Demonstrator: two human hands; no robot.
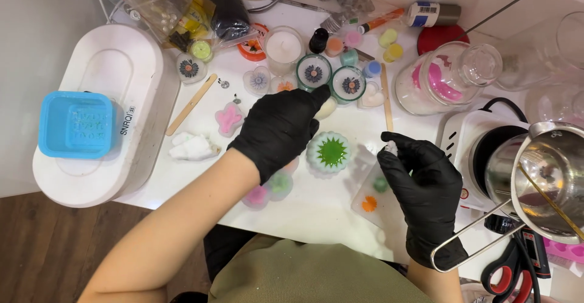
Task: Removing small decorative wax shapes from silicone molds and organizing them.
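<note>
Both hands wear black gloves. My left hand (281, 126) reaches forward over the white table (316, 208), fingertips on a pale cream lump (327, 108) just below two round glass cups with dark flower shapes (314, 72) (348, 84). My right hand (423, 187) pinches a small white bit (390, 149) between thumb and finger. Between the hands lies a white round mould with a green spiky centre (328, 152). Under the right hand a clear sheet (372, 196) carries a small orange flower and a green blob.
A white oval machine (103, 96) with a blue square mould (77, 123) stands at left. A metal pouring pot (550, 178) sits on a white heater (465, 139) at right, red-handled scissors (508, 272) below. Jars, small paint pots, wooden sticks and pliers crowd the back.
</note>
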